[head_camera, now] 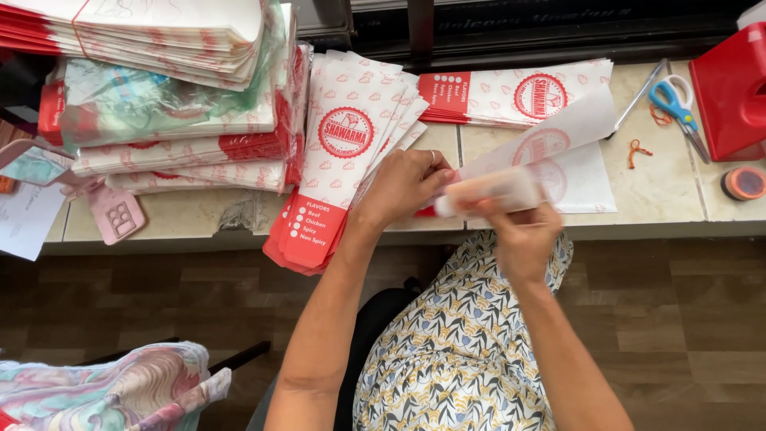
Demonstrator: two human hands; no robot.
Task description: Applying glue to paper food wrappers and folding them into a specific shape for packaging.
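My left hand (403,185) and my right hand (520,234) both grip a thin white paper sleeve with a red round print (542,144), held above the counter edge and partly folded or rolled at its near end. A ring shows on my left hand. Just left of my hands a fanned stack of red-and-white paper sleeves (347,152) overhangs the counter edge. A flat sheet (586,185) lies under the held sleeve.
Tall piles of the same sleeves, some in plastic wrap (167,104), fill the left of the counter (662,199). Another stack (519,92) lies at the back. Blue-handled scissors (677,105), a red box (730,92), a tape roll (744,183) and rubber bands (638,150) sit right.
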